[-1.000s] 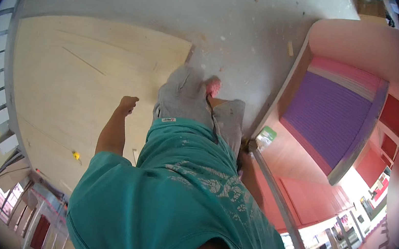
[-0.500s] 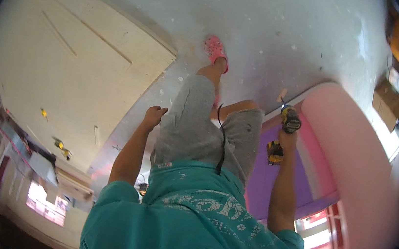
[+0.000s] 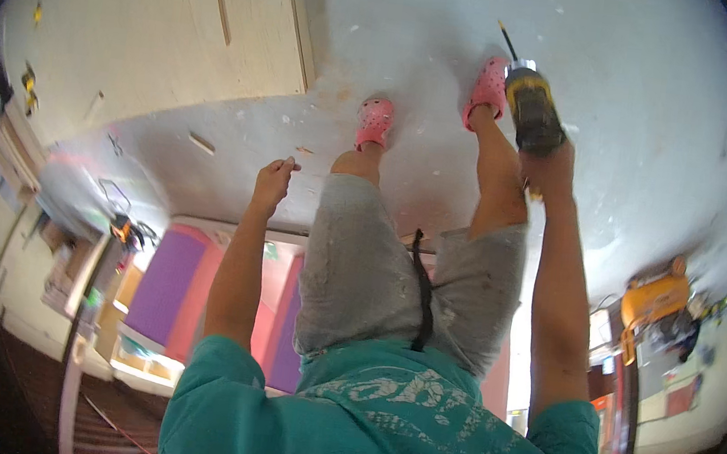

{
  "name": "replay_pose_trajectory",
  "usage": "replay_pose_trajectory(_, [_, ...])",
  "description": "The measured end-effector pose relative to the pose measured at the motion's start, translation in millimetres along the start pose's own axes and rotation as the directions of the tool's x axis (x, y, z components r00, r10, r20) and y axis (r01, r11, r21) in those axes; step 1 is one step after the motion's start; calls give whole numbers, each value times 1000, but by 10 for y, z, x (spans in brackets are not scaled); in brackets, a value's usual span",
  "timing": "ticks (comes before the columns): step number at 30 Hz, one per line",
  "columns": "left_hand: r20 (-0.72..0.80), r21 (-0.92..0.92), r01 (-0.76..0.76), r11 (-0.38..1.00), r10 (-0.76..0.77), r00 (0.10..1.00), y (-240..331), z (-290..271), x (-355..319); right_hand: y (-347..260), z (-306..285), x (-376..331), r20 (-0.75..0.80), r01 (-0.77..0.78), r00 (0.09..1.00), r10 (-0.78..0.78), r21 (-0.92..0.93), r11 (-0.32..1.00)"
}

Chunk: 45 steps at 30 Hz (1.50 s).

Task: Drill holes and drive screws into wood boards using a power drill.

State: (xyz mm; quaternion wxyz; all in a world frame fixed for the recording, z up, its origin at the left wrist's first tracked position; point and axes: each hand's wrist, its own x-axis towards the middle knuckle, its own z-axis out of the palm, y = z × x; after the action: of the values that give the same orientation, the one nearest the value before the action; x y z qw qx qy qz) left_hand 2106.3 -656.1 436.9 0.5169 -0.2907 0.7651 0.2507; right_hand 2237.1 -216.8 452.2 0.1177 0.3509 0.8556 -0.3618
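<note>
A yellow-and-black cordless drill point(image 3: 531, 110) is gripped in my right hand point(image 3: 551, 172), at the right of my legs. A long thin bit point(image 3: 507, 41) sticks out of its front, angled up and left, with a pale tip. The drill's battery end is hidden behind my hand and wrist. On the other side, my left hand point(image 3: 273, 183) hangs above the grey floor with its fingers curled together. Whether something small is pinched in it I cannot make out.
A large pale board point(image 3: 135, 31) lies at the far left, bearing wooden strips and yellow-black tools point(image 3: 29, 88). A short wooden piece point(image 3: 202, 143) rests on the floor. Purple and pink panels point(image 3: 167, 281) stand at lower left, and an orange machine point(image 3: 655, 301) at right.
My body has turned, so the board has shifted left and the pink-and-purple structure is now at lower left. The drill has swung up and outward in my right hand. Both feet now show.
</note>
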Motion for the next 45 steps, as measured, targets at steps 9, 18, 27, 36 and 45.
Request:
replay_pose_trajectory(9, [-551,-114,-169,979,79,831,-633,1143,1914,-504,1514,1781,371,158,905,-209,163,974])
replay_pose_trajectory(18, [-916,88,-233,968,170,362,-739,1344,2948,-208,3256,1424,783,-496,579,-227,559,665])
replay_pose_trajectory(27, [-968,158,-463,872,229,101,-746,1347,3055,-40,3597,1183,858,-608,469,-209,485,629])
replay_pose_trajectory(36, [-980,187,-534,824,195,-42,-558,1471,3166,-86,3488,1230,917,-661,351,-187,385,644])
replay_pose_trajectory(45, [-990,142,-514,846,126,-67,-501,1472,3335,-41,3571,1241,945,-714,254,-206,327,619])
